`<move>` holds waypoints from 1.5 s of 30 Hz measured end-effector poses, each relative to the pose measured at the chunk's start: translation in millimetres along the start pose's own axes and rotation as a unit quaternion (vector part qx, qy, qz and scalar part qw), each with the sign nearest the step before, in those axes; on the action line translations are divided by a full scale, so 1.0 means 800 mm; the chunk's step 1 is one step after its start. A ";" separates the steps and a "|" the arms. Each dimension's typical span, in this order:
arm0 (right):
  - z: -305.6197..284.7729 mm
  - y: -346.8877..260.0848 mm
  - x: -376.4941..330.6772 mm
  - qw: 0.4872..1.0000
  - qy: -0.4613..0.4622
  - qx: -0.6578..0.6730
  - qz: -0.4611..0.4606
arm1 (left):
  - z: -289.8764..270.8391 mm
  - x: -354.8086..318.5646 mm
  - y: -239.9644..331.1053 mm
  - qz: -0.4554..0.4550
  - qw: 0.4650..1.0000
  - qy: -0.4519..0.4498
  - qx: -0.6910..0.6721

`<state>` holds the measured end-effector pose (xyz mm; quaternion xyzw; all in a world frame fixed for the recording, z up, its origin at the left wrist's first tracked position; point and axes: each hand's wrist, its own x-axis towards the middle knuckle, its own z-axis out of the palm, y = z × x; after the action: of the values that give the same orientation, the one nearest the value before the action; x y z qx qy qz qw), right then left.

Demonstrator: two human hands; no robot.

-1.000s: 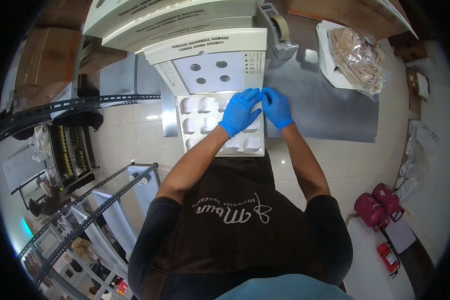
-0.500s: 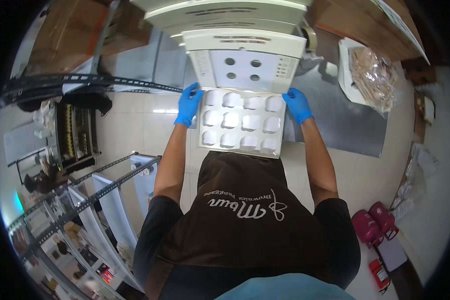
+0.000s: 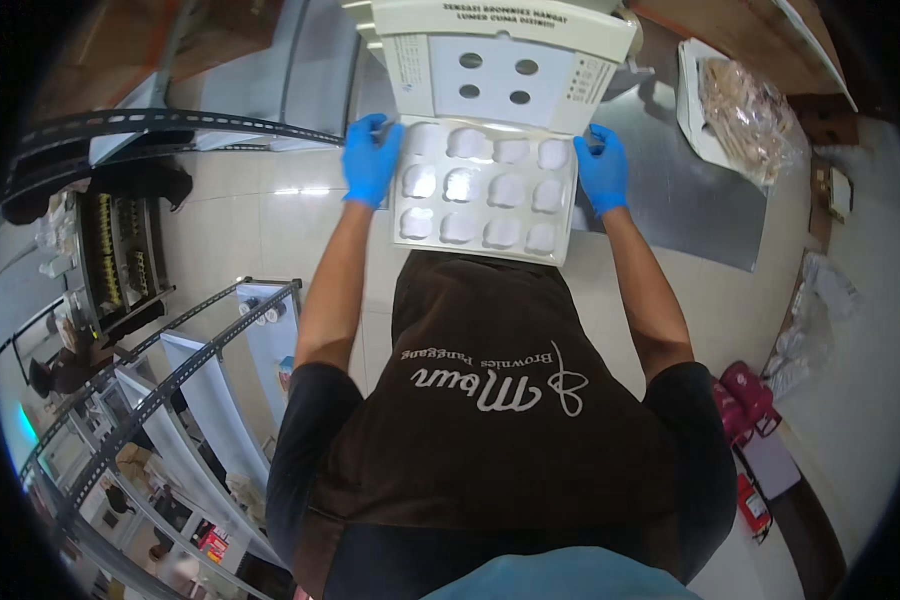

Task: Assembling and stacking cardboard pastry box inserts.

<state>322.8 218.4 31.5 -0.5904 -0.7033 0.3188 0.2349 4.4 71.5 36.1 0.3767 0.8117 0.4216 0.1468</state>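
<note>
An open, pale cardboard box (image 3: pixel 485 258) lies in front of me, its near edge at my apron. A white insert (image 3: pixel 485 165) with rows of scalloped cut-outs fills its base. The raised lid (image 3: pixel 495 80) stands up at the far side, with several round holes in its panel. Blue gloves cover both hands. My left hand (image 3: pixel 372 165) is beside the box's far left corner, thumb and fingers apart. At the far right corner is my right hand (image 3: pixel 602 172), its fingers bent and apart from the thumb. Neither hand visibly grips the box.
More pale boxes (image 3: pixel 368 25) stand behind the lid. A steel table (image 3: pixel 690 220) extends right, bearing a white tray (image 3: pixel 692 120) and a clear plastic bag of wooden-looking pieces (image 3: pixel 750 115). A metal shelf rack (image 3: pixel 195 365) stands at the left. Pink gas cylinders (image 3: pixel 745 400) are at lower right.
My hands have let go of the far corners and moved slightly outward. The box, table and surroundings sit higher in the picture as the view shifts.
</note>
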 end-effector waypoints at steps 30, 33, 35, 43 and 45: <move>-0.043 -0.012 -0.123 0.777 -0.458 -0.383 -0.200 | -0.071 -0.148 -0.030 0.223 0.830 -0.426 0.282; -0.038 -0.007 -0.134 0.789 -0.437 -0.382 -0.203 | -0.074 -0.144 -0.031 0.213 0.831 -0.435 0.273; -0.031 0.000 -0.139 0.796 -0.408 -0.393 -0.214 | -0.078 -0.145 -0.029 0.211 0.833 -0.432 0.274; -0.098 -0.058 -0.083 0.971 -0.230 -0.066 -0.005 | -0.107 -0.098 -0.005 0.140 0.962 -0.173 0.159; -0.091 -0.067 -0.038 0.987 -0.010 -0.018 -0.162 | -0.090 -0.049 0.014 0.164 0.983 -0.043 0.074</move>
<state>343.6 195.8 121.9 -0.4698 -0.7974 0.2697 0.2659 -3.3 5.5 85.2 0.5320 0.7609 0.3621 0.0824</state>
